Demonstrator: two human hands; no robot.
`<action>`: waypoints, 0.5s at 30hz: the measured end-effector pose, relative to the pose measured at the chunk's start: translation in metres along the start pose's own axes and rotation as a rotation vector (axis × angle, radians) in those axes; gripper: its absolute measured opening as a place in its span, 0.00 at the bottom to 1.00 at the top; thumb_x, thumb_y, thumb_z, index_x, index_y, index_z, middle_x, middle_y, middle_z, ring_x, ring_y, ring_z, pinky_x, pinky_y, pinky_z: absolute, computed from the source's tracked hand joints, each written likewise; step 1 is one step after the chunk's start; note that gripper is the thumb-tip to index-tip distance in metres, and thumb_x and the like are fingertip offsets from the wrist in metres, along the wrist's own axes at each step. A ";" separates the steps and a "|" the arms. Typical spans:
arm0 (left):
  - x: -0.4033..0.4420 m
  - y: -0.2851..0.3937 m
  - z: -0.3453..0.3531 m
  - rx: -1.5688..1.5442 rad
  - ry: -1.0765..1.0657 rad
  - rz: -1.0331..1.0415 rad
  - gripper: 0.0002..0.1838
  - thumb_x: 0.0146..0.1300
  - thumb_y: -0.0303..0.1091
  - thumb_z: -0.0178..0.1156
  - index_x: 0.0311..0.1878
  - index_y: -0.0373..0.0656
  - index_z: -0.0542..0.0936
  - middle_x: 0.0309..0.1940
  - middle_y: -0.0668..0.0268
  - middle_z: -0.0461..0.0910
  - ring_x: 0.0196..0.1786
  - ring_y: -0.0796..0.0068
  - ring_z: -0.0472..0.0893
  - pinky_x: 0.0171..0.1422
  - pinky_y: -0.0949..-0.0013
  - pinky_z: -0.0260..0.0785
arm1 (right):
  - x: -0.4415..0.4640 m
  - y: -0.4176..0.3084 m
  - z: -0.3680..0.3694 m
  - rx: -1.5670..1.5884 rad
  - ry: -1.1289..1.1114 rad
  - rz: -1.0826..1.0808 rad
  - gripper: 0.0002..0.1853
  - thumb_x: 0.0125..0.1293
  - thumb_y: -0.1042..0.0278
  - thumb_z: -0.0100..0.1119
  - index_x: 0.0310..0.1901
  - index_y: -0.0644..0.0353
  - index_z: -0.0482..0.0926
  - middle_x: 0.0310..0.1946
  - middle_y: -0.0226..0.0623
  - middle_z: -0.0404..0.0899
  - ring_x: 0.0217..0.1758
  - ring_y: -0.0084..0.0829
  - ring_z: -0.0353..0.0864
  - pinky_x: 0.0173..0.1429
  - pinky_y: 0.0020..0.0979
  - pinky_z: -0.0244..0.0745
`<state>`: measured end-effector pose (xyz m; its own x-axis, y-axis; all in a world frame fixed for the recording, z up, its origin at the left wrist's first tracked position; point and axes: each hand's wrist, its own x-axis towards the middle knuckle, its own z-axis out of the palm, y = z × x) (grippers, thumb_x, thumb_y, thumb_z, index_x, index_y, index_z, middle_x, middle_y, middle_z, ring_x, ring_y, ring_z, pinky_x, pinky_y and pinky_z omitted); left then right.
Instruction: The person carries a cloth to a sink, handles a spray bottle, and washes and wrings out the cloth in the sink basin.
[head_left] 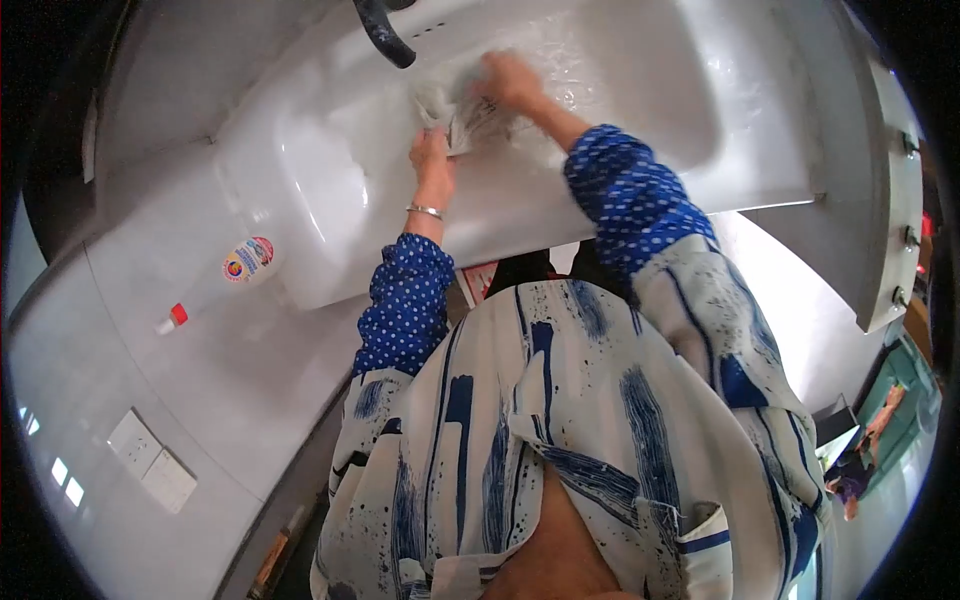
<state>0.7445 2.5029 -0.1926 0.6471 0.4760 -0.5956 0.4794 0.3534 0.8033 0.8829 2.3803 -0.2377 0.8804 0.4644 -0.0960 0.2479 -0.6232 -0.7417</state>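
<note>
Inside the white sink (330, 215), my left hand (430, 152) has its fingers closed on the edge of a thin, wet, whitish sheet (432, 104). Whether the sheet is cloth or plastic cannot be made out. My right hand (510, 82) lies to its right over the sheet's far side, smeared by motion. Something greyish shows by its fingertips, too blurred to name. Water glistens on the sink floor around and to the right of both hands. A bracelet circles my left wrist, and blue dotted sleeves cover both forearms.
A dark faucet (385, 35) reaches over the sink's far edge. To the left is a clear bottle (248, 260) with a colourful label and a red-and-white top. White socket plates (150, 460) are at lower left. A cabinet with dark knobs (909, 238) borders the right.
</note>
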 end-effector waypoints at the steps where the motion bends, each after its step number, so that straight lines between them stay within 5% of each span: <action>1: 0.002 0.007 0.003 -0.032 0.077 -0.040 0.16 0.58 0.39 0.52 0.47 0.42 0.69 0.40 0.62 0.73 0.39 0.69 0.74 0.37 0.62 0.70 | -0.006 -0.016 0.004 0.097 -0.243 0.022 0.21 0.50 0.54 0.58 0.42 0.60 0.76 0.40 0.51 0.76 0.45 0.47 0.75 0.45 0.43 0.71; 2: 0.007 0.011 0.003 -0.063 0.153 -0.079 0.16 0.58 0.39 0.51 0.48 0.43 0.69 0.42 0.63 0.73 0.41 0.69 0.74 0.40 0.61 0.70 | -0.015 -0.039 0.004 0.085 -0.386 -0.011 0.16 0.49 0.60 0.57 0.38 0.61 0.77 0.35 0.51 0.78 0.37 0.49 0.78 0.39 0.43 0.72; 3: 0.013 0.015 -0.004 -0.187 0.059 -0.134 0.18 0.61 0.38 0.49 0.53 0.42 0.68 0.46 0.64 0.72 0.47 0.68 0.72 0.49 0.64 0.68 | -0.033 -0.070 -0.001 0.070 -0.253 -0.028 0.11 0.49 0.61 0.60 0.28 0.60 0.77 0.30 0.47 0.78 0.35 0.47 0.77 0.38 0.42 0.72; 4: 0.017 0.011 -0.011 -0.187 0.053 -0.138 0.18 0.61 0.38 0.49 0.53 0.42 0.68 0.46 0.64 0.72 0.47 0.68 0.72 0.49 0.64 0.68 | -0.047 -0.084 0.014 0.157 -0.094 -0.115 0.09 0.52 0.62 0.56 0.30 0.59 0.77 0.30 0.47 0.77 0.36 0.48 0.77 0.38 0.42 0.72; 7: 0.027 -0.010 -0.032 0.061 -0.402 0.302 0.19 0.63 0.38 0.47 0.54 0.38 0.68 0.49 0.63 0.71 0.50 0.67 0.72 0.53 0.65 0.68 | -0.076 -0.123 0.002 0.291 0.048 -0.257 0.08 0.54 0.63 0.54 0.32 0.57 0.73 0.30 0.45 0.76 0.35 0.48 0.76 0.37 0.44 0.71; 8: 0.017 0.002 -0.019 0.066 -0.403 0.300 0.19 0.63 0.38 0.47 0.54 0.38 0.68 0.49 0.63 0.71 0.50 0.67 0.72 0.53 0.65 0.68 | -0.075 -0.123 0.003 0.276 0.101 -0.250 0.08 0.55 0.63 0.53 0.32 0.57 0.73 0.30 0.45 0.76 0.35 0.48 0.76 0.36 0.44 0.71; 10: -0.019 0.035 0.017 -0.350 -0.101 -0.189 0.17 0.62 0.40 0.50 0.49 0.38 0.70 0.44 0.64 0.74 0.47 0.70 0.74 0.52 0.67 0.68 | -0.039 -0.085 0.010 0.219 0.184 -0.171 0.08 0.55 0.64 0.54 0.32 0.58 0.73 0.29 0.45 0.76 0.34 0.47 0.76 0.35 0.43 0.70; 11: -0.004 0.018 0.005 -0.342 -0.080 -0.208 0.18 0.62 0.39 0.50 0.51 0.39 0.69 0.46 0.65 0.73 0.50 0.71 0.73 0.55 0.65 0.67 | -0.024 -0.074 -0.004 0.100 -0.014 -0.023 0.08 0.52 0.67 0.56 0.31 0.62 0.74 0.29 0.46 0.77 0.33 0.45 0.77 0.34 0.42 0.71; 14: -0.022 0.033 0.028 -0.471 -0.058 -0.202 0.15 0.64 0.38 0.46 0.50 0.41 0.70 0.45 0.65 0.73 0.48 0.71 0.73 0.53 0.66 0.67 | -0.050 -0.093 -0.001 0.277 0.214 -0.204 0.06 0.55 0.66 0.54 0.29 0.59 0.73 0.25 0.45 0.76 0.30 0.46 0.77 0.33 0.43 0.70; 15: 0.012 -0.001 -0.002 -0.289 -0.335 -0.013 0.14 0.65 0.38 0.44 0.50 0.42 0.70 0.44 0.65 0.73 0.47 0.71 0.74 0.52 0.67 0.68 | -0.071 -0.118 -0.007 0.238 0.176 -0.133 0.06 0.54 0.65 0.55 0.30 0.58 0.72 0.25 0.44 0.76 0.30 0.46 0.77 0.33 0.42 0.69</action>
<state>0.7505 2.5098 -0.2006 0.8215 0.1998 -0.5340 0.3337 0.5909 0.7345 0.7937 2.4161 -0.1388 0.9083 0.4027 0.1134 0.2823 -0.3899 -0.8765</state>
